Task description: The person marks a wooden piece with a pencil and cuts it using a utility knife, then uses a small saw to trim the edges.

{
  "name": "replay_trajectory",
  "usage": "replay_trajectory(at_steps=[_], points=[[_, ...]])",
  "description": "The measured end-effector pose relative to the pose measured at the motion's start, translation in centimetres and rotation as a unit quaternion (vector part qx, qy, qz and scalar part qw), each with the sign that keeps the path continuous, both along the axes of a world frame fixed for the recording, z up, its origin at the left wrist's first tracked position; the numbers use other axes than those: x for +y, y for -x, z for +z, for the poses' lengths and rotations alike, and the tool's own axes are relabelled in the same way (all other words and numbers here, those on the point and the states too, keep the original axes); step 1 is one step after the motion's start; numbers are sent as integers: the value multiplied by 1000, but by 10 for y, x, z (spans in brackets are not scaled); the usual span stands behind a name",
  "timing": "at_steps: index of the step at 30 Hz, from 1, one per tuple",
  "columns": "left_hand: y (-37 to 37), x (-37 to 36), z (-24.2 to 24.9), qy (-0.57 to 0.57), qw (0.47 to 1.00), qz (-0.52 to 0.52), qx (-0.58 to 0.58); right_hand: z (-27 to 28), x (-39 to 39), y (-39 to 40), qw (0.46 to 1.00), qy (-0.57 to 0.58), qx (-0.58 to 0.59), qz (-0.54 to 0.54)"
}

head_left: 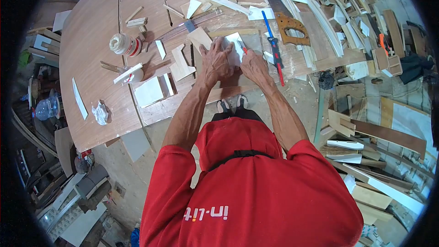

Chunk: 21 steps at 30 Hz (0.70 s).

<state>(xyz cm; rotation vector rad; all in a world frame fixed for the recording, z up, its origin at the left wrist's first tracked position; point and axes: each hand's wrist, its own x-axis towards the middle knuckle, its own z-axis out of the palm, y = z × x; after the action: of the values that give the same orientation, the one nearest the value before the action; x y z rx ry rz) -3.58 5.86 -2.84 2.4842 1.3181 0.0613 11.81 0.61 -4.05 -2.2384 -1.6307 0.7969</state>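
At the table's near edge, my left hand (216, 61) lies with its fingers spread on a small white piece (234, 48), pressing it down on a flat board (253, 38). My right hand (255, 66) is closed around a red-handled cutter (243, 47), whose blade rests at the right side of the white piece. A light wooden piece (199, 37) lies just beyond my left fingers. Right of my right hand is a blue and red tool (273, 45), and past it a handsaw (291, 29) with a wooden handle.
A jar (125, 45) and an open white container (132, 74) stand on the left of the wooden table (91, 27). Wood offcuts (181, 62) lie near my left hand. Long white strips (315, 13) cross the right side. Scrap wood fills the floor at right.
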Motion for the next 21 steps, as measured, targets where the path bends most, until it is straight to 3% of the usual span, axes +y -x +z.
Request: replay_trajectory(at_steps=[4,7,10,12,21], points=[[0,0,2,11,1000,3,-8,-7,1,-1,999,-13,-12,31],[0,0,1,12,1000,3,-12,13,-1,2,1000,2,5,-4],[0,1,-1,13,1000,1,-12,24,-3,3,998,-8,-20,59],[1,1,-1,10,1000,-2,-9,12,-1,3,1000,-3,7,-12],[0,0,2,10,1000,3,-8,16,-1,5,1000,10,8,-7]])
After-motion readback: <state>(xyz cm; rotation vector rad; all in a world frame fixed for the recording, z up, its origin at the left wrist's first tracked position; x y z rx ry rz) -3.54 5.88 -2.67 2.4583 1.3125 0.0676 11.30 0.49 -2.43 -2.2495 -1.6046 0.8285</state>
